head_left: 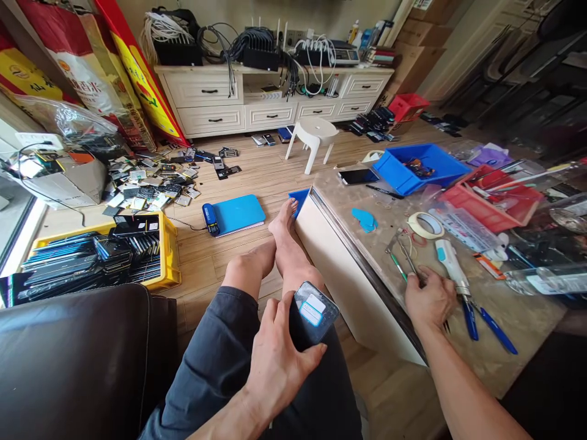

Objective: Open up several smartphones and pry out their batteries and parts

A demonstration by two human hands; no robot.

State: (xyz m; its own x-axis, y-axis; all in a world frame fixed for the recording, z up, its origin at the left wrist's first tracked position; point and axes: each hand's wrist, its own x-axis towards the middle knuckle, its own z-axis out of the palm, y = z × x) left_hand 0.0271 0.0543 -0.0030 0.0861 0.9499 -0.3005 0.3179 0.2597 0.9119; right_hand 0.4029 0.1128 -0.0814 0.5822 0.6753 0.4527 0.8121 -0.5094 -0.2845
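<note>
I see black on the phone (316, 333), white on its label (310, 314) edged in light blue, dark navy on my trousers (220, 360), bright blue on the flat folder (241, 214), yellow on the crate (172, 256), and mottled brown on the tabletop (385, 244).

Label (310, 314) txt on phone (317, 333) too sm. to read; leather seat (73, 360) cut off @ L edge.

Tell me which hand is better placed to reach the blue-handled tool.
Probably the right hand: it's at the table beside the blue-handled tool; the left hand holds a phone.
</note>
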